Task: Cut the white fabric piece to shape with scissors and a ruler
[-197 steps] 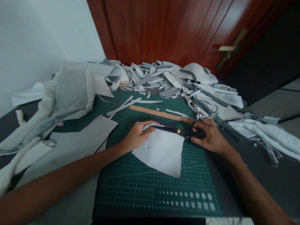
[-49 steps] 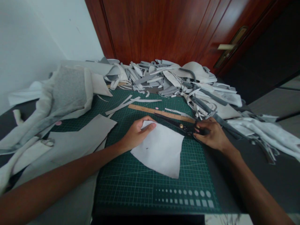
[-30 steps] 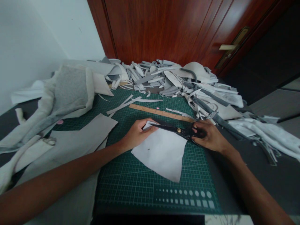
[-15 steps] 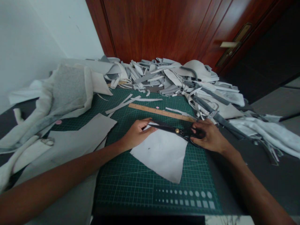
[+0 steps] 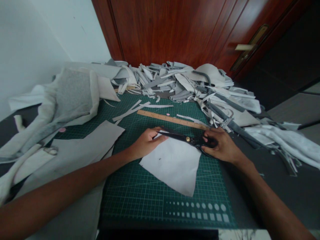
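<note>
A white fabric piece (image 5: 172, 165) lies on the green cutting mat (image 5: 150, 196). My left hand (image 5: 145, 144) pinches its far left corner, fingers curled on the cloth. My right hand (image 5: 220, 146) grips the handles of black scissors (image 5: 186, 138), whose blades lie nearly closed along the fabric's far edge, tips by my left fingers. A wooden ruler (image 5: 172, 120) lies just beyond the scissors.
A heap of grey and white fabric strips (image 5: 190, 86) fills the back and right of the table. Folded grey cloth (image 5: 70, 96) and a flat beige sheet (image 5: 80, 150) lie at left. A red-brown door (image 5: 180, 30) stands behind.
The scissors went from open and angled away from the fabric to lying along its far edge with blades nearly closed. My left hand stayed on the corner.
</note>
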A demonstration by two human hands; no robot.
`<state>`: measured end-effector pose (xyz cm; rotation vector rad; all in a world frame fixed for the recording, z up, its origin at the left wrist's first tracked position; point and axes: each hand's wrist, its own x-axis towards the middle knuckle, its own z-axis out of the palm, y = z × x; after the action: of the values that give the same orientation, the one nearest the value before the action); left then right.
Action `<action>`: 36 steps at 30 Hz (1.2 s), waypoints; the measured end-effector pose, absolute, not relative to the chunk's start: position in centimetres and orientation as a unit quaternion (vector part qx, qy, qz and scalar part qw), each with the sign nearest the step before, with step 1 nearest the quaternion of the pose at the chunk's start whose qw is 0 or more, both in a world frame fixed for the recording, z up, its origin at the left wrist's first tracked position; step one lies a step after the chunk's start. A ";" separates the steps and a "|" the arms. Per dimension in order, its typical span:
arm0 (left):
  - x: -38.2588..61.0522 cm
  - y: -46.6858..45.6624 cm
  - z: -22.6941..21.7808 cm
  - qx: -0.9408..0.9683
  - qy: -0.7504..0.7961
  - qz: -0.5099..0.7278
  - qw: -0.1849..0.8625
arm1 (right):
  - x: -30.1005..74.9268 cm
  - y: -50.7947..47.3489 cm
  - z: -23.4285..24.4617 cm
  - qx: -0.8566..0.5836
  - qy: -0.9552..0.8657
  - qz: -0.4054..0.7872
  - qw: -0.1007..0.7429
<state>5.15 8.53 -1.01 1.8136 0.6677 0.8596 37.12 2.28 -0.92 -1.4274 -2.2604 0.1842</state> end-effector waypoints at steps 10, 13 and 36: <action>5.2 8.7 -1.6 0.742 0.287 0.346 0.497 | 37.1 2.2 -0.8 -0.516 -0.824 0.074 0.221; 5.2 8.6 -1.6 0.741 0.290 0.343 0.499 | 37.2 2.3 -0.9 -0.505 -0.830 0.078 0.222; 4.9 8.7 -1.6 0.750 0.315 0.336 0.475 | 37.2 2.1 -0.9 -0.511 -0.832 0.064 0.208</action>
<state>4.94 8.74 -1.62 1.8342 0.7704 0.8213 37.19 2.08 -0.89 -1.4222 -2.3151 0.1769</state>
